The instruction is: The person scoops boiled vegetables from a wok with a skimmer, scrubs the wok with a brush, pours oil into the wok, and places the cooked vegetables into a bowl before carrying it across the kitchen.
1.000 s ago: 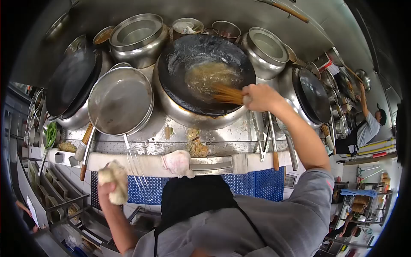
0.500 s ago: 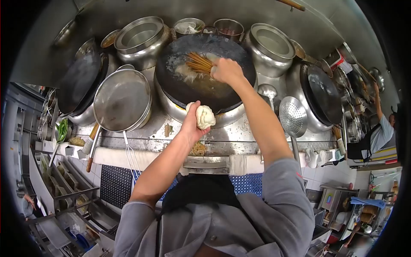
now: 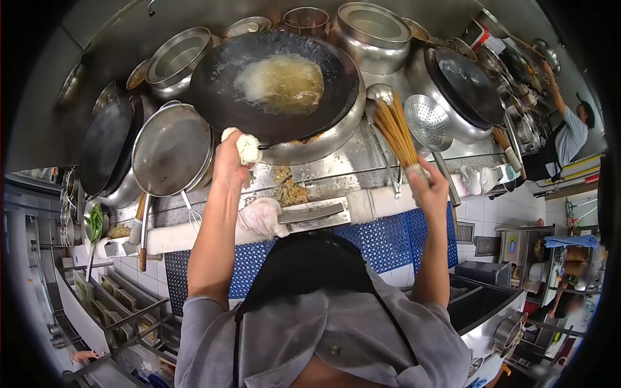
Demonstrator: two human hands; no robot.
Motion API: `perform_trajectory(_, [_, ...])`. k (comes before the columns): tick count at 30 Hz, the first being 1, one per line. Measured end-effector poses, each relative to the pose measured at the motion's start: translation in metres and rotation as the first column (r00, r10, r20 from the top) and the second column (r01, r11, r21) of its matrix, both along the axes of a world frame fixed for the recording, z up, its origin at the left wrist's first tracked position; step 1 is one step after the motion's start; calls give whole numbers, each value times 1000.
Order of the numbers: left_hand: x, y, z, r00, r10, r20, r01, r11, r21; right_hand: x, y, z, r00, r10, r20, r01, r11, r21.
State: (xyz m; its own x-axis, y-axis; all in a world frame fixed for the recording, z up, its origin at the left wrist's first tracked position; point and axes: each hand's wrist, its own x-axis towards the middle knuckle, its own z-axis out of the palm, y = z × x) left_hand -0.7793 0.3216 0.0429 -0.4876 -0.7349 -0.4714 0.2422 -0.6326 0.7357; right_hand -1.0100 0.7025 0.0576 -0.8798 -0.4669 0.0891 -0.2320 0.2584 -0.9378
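The right hand had its fingers wrapped round the brush, bristles up and clear of the wok. The left hand had its fingers bunched round a cloth at the wok's near rim. The step in hand looked like steadying the wok; moving it seemingly called for a firm hold through the cloth. Cloudy liquid pooled inside, and a metal pot stood beyond

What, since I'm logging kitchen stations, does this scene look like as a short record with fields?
Left hand: gripping a pale cloth at the near edge of the wok
Right hand: holding a brush, bristles outside the wok
Wok contents: cloudy, yellowish liquid
Left of wok: round strainer
Right of wok: perforated ladle
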Motion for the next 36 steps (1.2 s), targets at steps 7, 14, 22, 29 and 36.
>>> perform_trajectory(7, [24,-12,26,996,-52,74,63,987,-148,33,43,-19,965,-179,190,195,979,-66])
perform_trajectory(14, [32,-14,47,992,11,125,37,926,-376,47,41,-11,969,-186,166,206,972,-115])
perform_trajectory(22, [37,-11,46,992,26,123,37,875,-484,59,45,-3,955,-231,187,249,965,-77])
perform_trajectory(29, [39,-20,35,990,47,135,45,795,-605,55,51,-4,961,-223,165,245,961,-129])
perform_trajectory(36, [37,-21,38,982,65,176,79,710,-699,58,47,8,951,-289,113,302,946,-121])
